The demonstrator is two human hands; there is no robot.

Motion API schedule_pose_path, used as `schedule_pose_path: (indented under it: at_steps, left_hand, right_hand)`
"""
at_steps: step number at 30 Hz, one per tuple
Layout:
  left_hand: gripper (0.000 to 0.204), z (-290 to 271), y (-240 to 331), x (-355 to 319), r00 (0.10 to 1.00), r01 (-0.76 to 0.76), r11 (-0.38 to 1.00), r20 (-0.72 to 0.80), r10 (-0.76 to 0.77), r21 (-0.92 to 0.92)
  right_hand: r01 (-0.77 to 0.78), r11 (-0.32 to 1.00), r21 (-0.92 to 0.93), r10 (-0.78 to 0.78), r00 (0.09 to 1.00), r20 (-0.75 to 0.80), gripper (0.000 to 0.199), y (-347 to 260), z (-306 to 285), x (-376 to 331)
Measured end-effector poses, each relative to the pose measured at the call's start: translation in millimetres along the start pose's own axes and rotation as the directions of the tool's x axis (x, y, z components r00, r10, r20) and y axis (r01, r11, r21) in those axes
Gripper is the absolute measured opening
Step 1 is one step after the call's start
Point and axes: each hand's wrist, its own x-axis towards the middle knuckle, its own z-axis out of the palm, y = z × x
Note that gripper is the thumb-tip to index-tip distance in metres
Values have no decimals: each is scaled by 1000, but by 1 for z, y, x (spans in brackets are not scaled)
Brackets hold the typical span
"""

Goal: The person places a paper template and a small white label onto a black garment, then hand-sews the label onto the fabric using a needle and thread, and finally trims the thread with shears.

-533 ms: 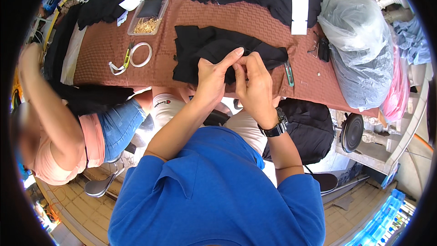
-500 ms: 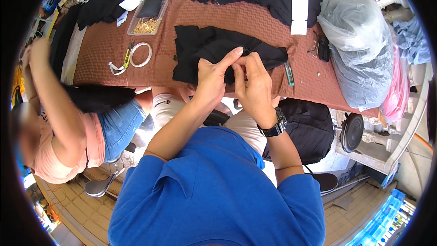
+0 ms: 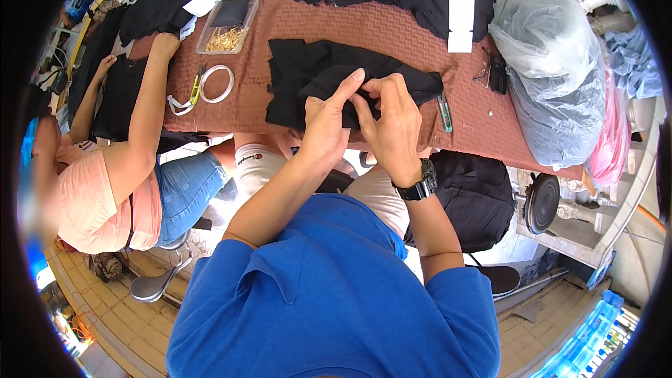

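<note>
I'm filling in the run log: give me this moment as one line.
left hand: pinching black fabric | right hand: pinching the same fold | surface: brown table cover | nearby: teal clippers

Both my forearms reach forward from the lower edge, bare below short blue sleeves, and come together in front of me. My left hand (image 3: pixel 323 124) has its index finger stretched straight toward the right, the other fingers curled under. My right hand (image 3: pixel 392 122), a dark watch on its wrist, bends its fingers inward and pinches against the left fingertips.
</note>
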Motion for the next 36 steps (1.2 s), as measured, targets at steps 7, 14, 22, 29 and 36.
schedule_pose_path:
  at_steps: [7, 14, 22, 29, 36]
  left_hand:
    - [14, 4, 0, -1, 1000, -3, 999, -12, 3, -32]
    - [13, -3, 1, 2, 1000, 16, 1000, -15, -16, -2]
    - [15, -6, -6, 5, 986, -154, 986, 71, 150, 56]
    - [12, -19, -10, 11, 974, -200, 972, 129, 185, 120]
    - [11, -30, -9, 10, 976, -195, 973, 121, 180, 125]
  right_hand:
    - [23, 1000, -10, -23, 1000, -22, 22, 5, 3, -2]
    - [-266, 907, 325, 227, 962, 152, 19, -1, -11, 13]
    - [-317, 815, 485, 148, 923, 355, 7, 31, -19, 38]
    - [-157, 812, 562, 119, 988, 103, 15, 54, -16, 61]
    - [-183, 223, 958, 139, 978, 154, 13, 115, -92, 139]
